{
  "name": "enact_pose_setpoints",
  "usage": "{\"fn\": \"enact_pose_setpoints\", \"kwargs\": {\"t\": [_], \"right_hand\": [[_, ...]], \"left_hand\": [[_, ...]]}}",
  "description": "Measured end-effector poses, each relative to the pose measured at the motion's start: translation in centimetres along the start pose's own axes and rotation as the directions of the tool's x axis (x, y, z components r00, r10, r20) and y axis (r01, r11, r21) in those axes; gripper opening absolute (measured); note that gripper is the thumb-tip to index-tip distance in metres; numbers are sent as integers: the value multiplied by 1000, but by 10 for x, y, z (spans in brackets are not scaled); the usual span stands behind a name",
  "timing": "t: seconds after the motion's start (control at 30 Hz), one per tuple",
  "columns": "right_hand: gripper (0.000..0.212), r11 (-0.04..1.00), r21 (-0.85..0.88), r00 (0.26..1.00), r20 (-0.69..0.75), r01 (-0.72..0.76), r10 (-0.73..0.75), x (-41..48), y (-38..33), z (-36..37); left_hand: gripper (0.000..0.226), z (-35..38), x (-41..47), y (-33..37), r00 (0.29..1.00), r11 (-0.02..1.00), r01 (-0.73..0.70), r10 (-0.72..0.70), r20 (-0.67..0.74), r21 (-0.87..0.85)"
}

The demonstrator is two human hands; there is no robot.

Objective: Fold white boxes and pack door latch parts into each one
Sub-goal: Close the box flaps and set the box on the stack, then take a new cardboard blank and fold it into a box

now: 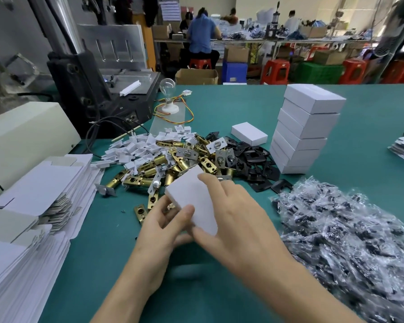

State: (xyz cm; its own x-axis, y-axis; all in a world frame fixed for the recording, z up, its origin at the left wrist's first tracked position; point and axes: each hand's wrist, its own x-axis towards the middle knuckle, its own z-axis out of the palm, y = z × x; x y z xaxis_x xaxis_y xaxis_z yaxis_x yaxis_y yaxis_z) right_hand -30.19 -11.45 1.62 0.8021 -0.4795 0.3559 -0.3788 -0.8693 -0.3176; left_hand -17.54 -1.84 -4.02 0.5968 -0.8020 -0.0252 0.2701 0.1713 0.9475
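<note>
Held above the worktop (pixel 219 106) near its front edge, the white box (pixel 191 194) sits between both hands, left hand (pixel 159 229) pinching its near corner, right hand (pixel 238 220) clasping its right side, long axis pointing away toward the brass latches (pixel 173 164).

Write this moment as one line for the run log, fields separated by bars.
left hand: grips white box | right hand: grips same box | closed boxes: stacked at right | brass latches: piled behind box
</note>
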Motion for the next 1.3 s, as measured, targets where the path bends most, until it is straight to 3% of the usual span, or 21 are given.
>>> {"fn": "enact_pose_setpoints", "kwargs": {"t": [0.1,0.2,0.27,0.43,0.6,0.8,0.93,1.3], "right_hand": [[82,1000,28,1000,14,4,-4,19,2,-24],[74,972,217,995,-18,-96,102,55,22,-48],[68,952,231,979,10,-200,203,95,46,-57],[62,934,69,936,27,-351,350,195,118,-42],[60,888,-240,895,122,-393,430,251,172,-13],[53,815,-420,844,180,-398,505,271,216,12],[53,795,-450,812,221,-406,540,273,228,20],[59,798,-469,868,118,-380,483,259,218,23]], "left_hand": [[76,-1,-2,5,985,968,47,-5,170,-245],[74,-1,0,9,976,932,75,5,219,-354],[81,-2,1,8,973,939,87,-8,232,-332],[87,-3,8,2,967,938,120,-36,254,-326],[94,-2,13,-5,940,957,156,-68,335,-244],[88,-1,14,-10,895,975,188,-119,431,-121],[63,1,15,-14,869,976,208,-159,468,-55],[58,6,10,-8,853,977,213,-192,486,12]]}}
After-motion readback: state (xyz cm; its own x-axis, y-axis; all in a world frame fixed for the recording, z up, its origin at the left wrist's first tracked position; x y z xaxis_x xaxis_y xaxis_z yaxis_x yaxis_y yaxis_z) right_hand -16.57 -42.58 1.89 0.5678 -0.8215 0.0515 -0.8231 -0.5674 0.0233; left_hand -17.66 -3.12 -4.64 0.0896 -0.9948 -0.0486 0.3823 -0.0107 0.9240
